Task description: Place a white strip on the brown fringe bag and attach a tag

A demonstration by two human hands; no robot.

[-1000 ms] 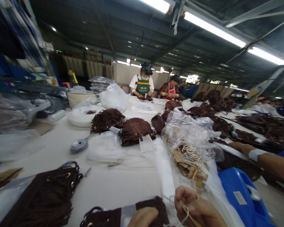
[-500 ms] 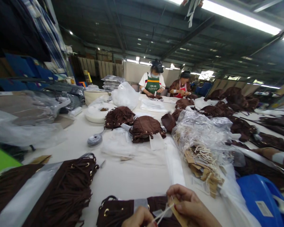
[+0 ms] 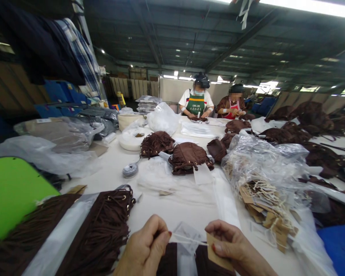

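My left hand (image 3: 145, 249) pinches one end of a thin white string (image 3: 186, 239) at the bottom centre. My right hand (image 3: 232, 249) holds a brown cardboard hang tag (image 3: 214, 255) that the string runs to. The string is stretched taut between both hands. Under them lies a dark brown fringed garment (image 3: 172, 262) with a clear plastic piece across it. A second brown fringed garment (image 3: 103, 230) partly in a plastic sleeve lies to the left.
A clear bag of brown hang tags (image 3: 264, 191) sits right of my hands. Brown garment piles (image 3: 188, 157) and a tape roll (image 3: 130, 170) lie further up the white table (image 3: 115, 168). Green case (image 3: 11, 195) at left, blue bin (image 3: 337, 245) at right. Two people work at the far end.
My view swung left and down. Both hands rose into view and pulled apart, stretching the string taut; the co-worker's arm at right has left the view.
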